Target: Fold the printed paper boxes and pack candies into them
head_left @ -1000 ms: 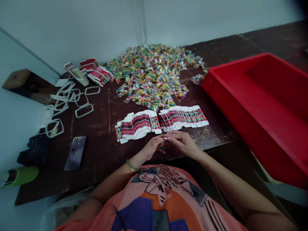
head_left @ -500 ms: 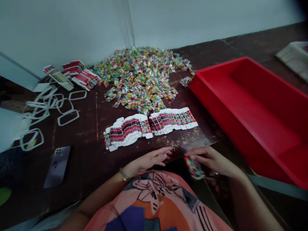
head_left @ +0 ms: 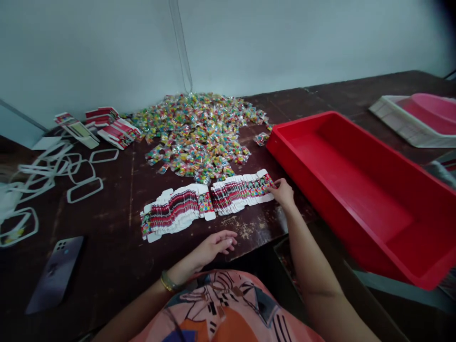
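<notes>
Cartons (head_left: 245,191) lie overlapping in two rows on the table (head_left: 116,216), in front of the packets (head_left: 199,135). The right hand (head_left: 284,193) has its fingers at the rows' right end; whether they grip a carton, I cannot tell. The left hand (head_left: 213,248) is loosely open, near the table edge.

You wear a salmon-pink top (head_left: 218,306): black line art, orange patch, blue and grey-teal blocks, black stripes toward your right. Your left hand (head_left: 215,245) is bare, greenish-grey and gold-toned bangle (head_left: 167,281) at the wrist; right hand (head_left: 284,194) bare.
</notes>
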Motion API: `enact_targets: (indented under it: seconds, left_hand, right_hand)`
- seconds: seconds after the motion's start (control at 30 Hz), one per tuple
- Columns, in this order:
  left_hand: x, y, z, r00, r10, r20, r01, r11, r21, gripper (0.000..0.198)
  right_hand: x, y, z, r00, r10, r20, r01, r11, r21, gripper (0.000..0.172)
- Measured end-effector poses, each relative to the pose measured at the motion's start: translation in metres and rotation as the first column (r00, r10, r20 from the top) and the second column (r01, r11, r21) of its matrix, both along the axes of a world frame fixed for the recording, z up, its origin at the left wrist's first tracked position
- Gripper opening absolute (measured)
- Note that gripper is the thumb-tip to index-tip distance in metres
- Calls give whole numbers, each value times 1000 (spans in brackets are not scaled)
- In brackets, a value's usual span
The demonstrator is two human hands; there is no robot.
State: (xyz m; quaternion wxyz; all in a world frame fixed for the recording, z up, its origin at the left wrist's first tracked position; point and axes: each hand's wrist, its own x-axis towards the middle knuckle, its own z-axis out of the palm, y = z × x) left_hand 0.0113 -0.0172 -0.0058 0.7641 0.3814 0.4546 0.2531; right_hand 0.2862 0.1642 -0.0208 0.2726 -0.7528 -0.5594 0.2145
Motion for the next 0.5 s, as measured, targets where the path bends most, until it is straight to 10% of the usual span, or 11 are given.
enact_targets:
  seconds: [0.17, 0.27, 0.5]
  left_hand:
    - [2, 6, 12, 977, 172, 124, -186, 975, 117, 50]
    - [2, 8, 16, 931, 318, 178, -336, 939, 80, 49]
    - [-9, -10, 10, 986, 161, 34, -155, 978, -138, 20]
  right_hand:
    - [-49, -78, 22, 973, 133, -188, -109, 985, 134, 23]
    - [-99, -146, 22, 774, 473, -422, -447, 879, 166, 13]
    - [-121, -164, 40, 669, 742, -54, -689, 645, 331, 23]
